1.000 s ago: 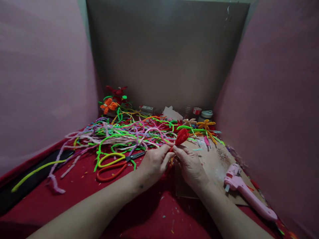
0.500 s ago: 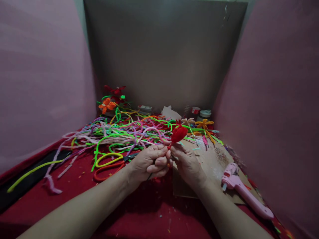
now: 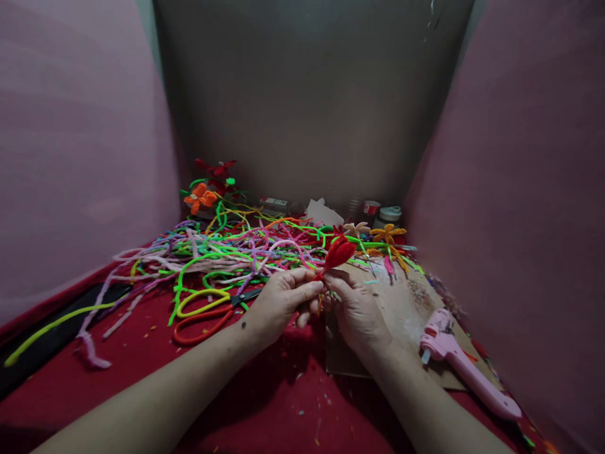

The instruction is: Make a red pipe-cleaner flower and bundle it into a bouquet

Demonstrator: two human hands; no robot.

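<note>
A red pipe-cleaner flower bud stands up from between my two hands. My left hand pinches its stem from the left with closed fingers. My right hand grips the same stem from the right, thumb and fingers closed just under the bud. Both hands hover above the red cloth and the near edge of a cardboard sheet.
A tangled heap of coloured pipe cleaners lies behind the hands. Scissors with yellow and orange handles rest to the left. A pink glue gun lies on the right. Finished flowers and small jars stand at the back.
My left hand's fingers have shifted on the stem, curling then straightening toward the bud. The bud has stayed between the hands, drifting slightly left in view.
</note>
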